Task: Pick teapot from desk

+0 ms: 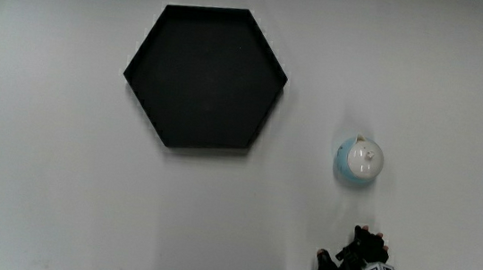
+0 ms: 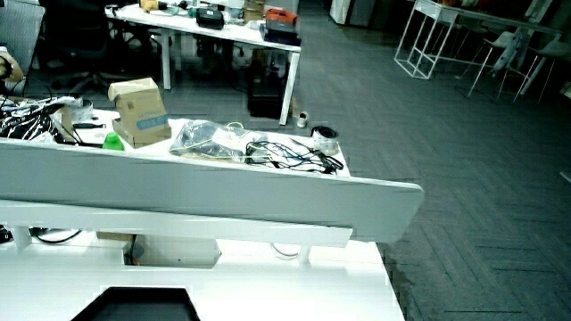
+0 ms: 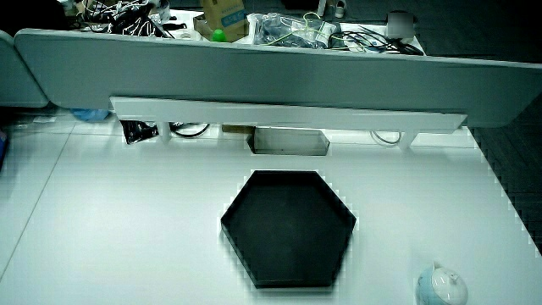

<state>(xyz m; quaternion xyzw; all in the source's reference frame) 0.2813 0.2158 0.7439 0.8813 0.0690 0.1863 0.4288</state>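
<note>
White table (image 1: 57, 179) — hands (image 1: 355, 266) empty, relaxed

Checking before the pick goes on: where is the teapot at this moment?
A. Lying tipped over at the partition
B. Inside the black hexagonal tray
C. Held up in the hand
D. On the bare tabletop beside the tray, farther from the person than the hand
D: the teapot stands upright on the white table, apart from the black hexagonal tray, while the hand is at the table's edge nearer the person, not touching it.

Black hexagonal tray (image 1: 204, 77) on white table (image 1: 39, 177); low grey partition (image 3: 254, 63) past tray.
</note>
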